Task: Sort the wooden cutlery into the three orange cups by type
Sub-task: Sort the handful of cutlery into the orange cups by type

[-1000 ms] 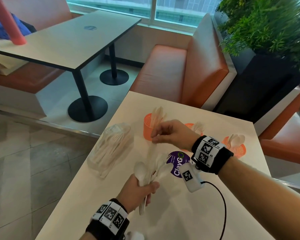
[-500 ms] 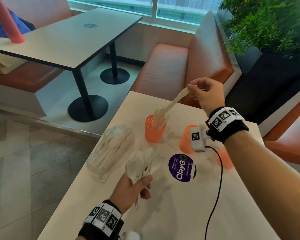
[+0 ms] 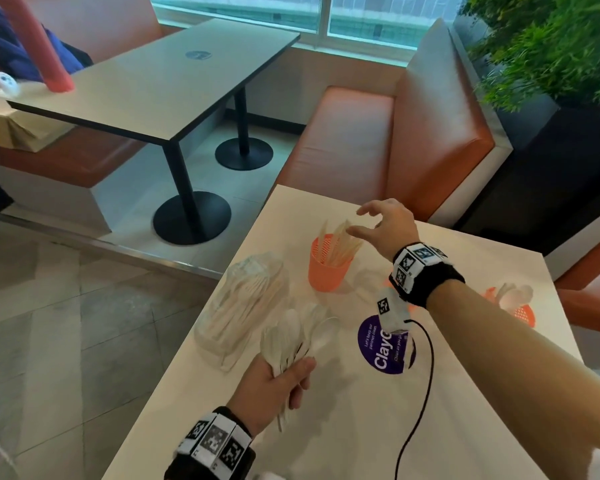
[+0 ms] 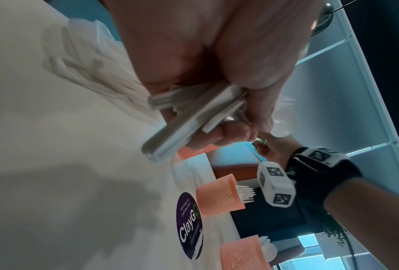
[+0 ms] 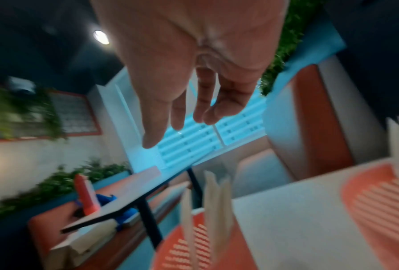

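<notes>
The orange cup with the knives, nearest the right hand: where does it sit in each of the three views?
Head: the knife cup stands at centre, on the table, just below the open right hand.
Left wrist: only a sliver of it shows, mid-frame, behind the left hand's fingers.
Right wrist: bottom centre, blurred, knives sticking up.
Shared landmark: the neighbouring fork cup.

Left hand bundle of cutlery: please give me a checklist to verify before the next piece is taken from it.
1. Right hand free, fingers spread, holding nothing: ok.
2. Left hand grip around the cutlery bundle handles: ok.
3. Left cup upright, with room among its flat pieces: ok.
4. Middle cup upright, holding forks: ok.
5. Right cup holding spoons: ok.
6. Type of the next piece in the bundle: cannot tell.
</notes>
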The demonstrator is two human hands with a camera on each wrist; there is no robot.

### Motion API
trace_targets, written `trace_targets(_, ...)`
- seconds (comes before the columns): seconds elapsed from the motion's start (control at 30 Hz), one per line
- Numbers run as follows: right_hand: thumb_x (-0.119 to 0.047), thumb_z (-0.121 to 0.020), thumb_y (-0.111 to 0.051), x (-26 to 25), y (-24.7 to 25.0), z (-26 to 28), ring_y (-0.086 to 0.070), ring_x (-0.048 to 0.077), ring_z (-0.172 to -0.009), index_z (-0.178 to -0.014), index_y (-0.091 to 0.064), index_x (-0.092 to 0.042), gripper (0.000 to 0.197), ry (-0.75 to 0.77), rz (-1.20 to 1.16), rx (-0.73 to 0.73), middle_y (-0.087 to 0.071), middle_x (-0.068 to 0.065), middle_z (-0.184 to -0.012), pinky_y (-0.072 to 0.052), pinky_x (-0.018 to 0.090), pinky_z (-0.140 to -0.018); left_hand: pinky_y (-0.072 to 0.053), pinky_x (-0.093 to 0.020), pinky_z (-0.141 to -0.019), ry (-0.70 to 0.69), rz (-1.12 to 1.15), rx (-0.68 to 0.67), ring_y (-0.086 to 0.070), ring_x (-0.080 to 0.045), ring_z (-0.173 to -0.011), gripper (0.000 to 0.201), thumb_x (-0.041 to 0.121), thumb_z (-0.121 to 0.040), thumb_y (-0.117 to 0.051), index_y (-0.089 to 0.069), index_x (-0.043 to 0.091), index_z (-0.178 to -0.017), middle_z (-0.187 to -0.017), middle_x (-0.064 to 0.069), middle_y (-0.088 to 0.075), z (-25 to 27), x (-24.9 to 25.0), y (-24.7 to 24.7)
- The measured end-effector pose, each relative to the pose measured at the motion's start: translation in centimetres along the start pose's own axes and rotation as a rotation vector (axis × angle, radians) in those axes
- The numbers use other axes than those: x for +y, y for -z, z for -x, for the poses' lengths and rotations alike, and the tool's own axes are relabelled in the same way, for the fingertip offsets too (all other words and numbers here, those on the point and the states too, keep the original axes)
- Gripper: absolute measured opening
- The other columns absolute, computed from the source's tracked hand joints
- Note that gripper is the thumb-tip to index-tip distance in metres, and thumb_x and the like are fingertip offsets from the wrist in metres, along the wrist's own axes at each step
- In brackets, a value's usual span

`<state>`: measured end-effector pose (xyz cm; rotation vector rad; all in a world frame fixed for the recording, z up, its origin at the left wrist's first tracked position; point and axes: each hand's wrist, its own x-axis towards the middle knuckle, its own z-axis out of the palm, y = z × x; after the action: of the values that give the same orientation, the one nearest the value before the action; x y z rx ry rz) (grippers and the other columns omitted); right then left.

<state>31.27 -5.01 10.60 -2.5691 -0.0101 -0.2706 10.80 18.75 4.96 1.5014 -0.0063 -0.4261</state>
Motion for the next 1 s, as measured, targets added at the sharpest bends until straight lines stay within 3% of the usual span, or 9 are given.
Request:
trace_targets(0.07, -0.042, -0.083, -0.075, -2.0, 1.9, 1.9, -0.061, 0.012, -0.073, -0.093, -0.073, -0.023, 0.021, 0.111, -0.086, -0.116, -0.068, -0.008, -0.091, -0.050, 0.030, -0.072, -0.039, -0.030, -0.051, -0.002, 0.000, 0.001, -0.046, -0.022, -0.047, 0.031, 0.025, -0.091, -0.063, -0.060, 0.002, -0.070, -0.060, -0.009, -0.056, -0.1, 0.2, -0.3)
trace_targets(0.17, -0.033, -0.088, -0.071, -4.7, 4.2, 6.2, -0.065, 0.007, -0.069, -0.097, -0.073, -0.020, 0.015, 0.155, -0.249, -0.563, -0.072, -0.007, -0.085, -0.055, 0.028, -0.068, -0.038, -0.023, -0.047, -0.010, -0.034, -0.023, -0.045, -0.018, -0.044, 0.031, 0.018, -0.095, -0.059, -0.058, 0.002, -0.069, -0.052, 0.002, -0.055, -0.1, 0.8, -1.0)
trace_targets(0.23, -0.029, -0.086, -0.075, -5.1, 4.9, 8.7, -0.062, 0.001, -0.066, -0.098, -0.073, -0.020, 0.015, 0.196, -0.202, -0.715, -0.071, -0.006, -0.082, -0.054, 0.021, -0.068, -0.036, -0.017, -0.043, -0.003, -0.069, -0.044, -0.046, -0.013, -0.041, 0.032, 0.019, -0.095, -0.058, -0.058, 0.000, -0.069, -0.048, 0.005, -0.054, -0.1, 1.0, -1.6)
trace_targets(0.37, -0.021, -0.082, -0.079, -4.7, 6.1, 11.6, -0.059, -0.004, -0.061, -0.089, -0.073, -0.022, 0.009, 0.239, -0.155, -0.686, -0.068, -0.013, -0.074, -0.044, 0.010, -0.062, -0.036, -0.016, -0.040, 0.053, -0.069, -0.092, -0.047, -0.012, -0.040, 0.029, 0.021, -0.093, -0.062, -0.059, 0.003, -0.070, -0.048, 0.003, -0.054, 0.3, 1.5, -2.9)
trace_targets(0.5, -0.024, -0.080, -0.076, -4.7, 6.8, 13.9, -0.058, 0.003, -0.061, -0.085, -0.068, -0.027, 0.010, 0.247, -0.090, -0.625, -0.068, -0.007, -0.072, -0.047, 0.017, -0.061, -0.044, -0.026, -0.048, 0.097, -0.050, -0.096, -0.052, -0.022, -0.045, 0.022, 0.021, -0.085, -0.073, -0.060, 0.005, -0.078, -0.061, -0.010, -0.059, 0.3, 1.1, -4.4)
trace_targets(0.67, -0.024, -0.079, -0.068, -4.5, 7.1, 15.5, -0.051, 0.001, -0.052, -0.086, -0.070, -0.023, 0.008, 0.119, -0.028, -0.624, -0.058, -0.012, -0.059, -0.041, 0.020, -0.057, -0.048, -0.027, -0.049, 0.065, -0.137, 0.004, -0.061, -0.022, -0.045, 0.023, 0.019, -0.074, -0.082, -0.063, 0.007, -0.079, -0.056, -0.001, -0.064, 0.5, 0.6, -6.8)
trace_targets(0.83, -0.039, -0.079, -0.074, -4.1, 8.3, 16.6, -0.063, 0.006, -0.073, -0.095, -0.070, -0.026, 0.022, 0.078, -0.078, -0.672, -0.069, -0.009, -0.083, -0.053, 0.023, -0.067, -0.047, -0.022, -0.045, 0.036, -0.176, 0.054, -0.064, -0.019, -0.045, 0.018, 0.019, -0.075, -0.081, -0.066, 0.010, -0.080, -0.060, -0.004, -0.066, 1.0, 1.3, -8.3)
trace_targets(0.9, -0.045, -0.076, -0.076, -3.7, 8.5, 17.1, -0.063, 0.006, -0.075, -0.097, -0.069, -0.026, 0.029, 0.080, -0.080, -0.666, -0.068, -0.010, -0.086, -0.053, 0.023, -0.068, -0.047, -0.021, -0.044, 0.017, -0.185, 0.066, -0.063, -0.017, -0.046, 0.018, 0.019, -0.076, -0.081, -0.067, 0.012, -0.085, -0.064, -0.006, -0.067, 1.0, 1.6, -8.7)
trace_targets(1.0, -0.050, -0.074, -0.078, -3.1, 8.5, 17.8, -0.063, 0.008, -0.077, -0.097, -0.068, -0.025, 0.036, 0.115, -0.049, -0.602, -0.068, -0.008, -0.087, -0.055, 0.029, -0.071, -0.047, -0.023, -0.045, -0.010, -0.231, 0.077, -0.062, -0.016, -0.045, 0.019, 0.019, -0.075, -0.081, -0.066, 0.018, -0.087, -0.059, 0.002, -0.066, 0.9, 1.5, -9.2)
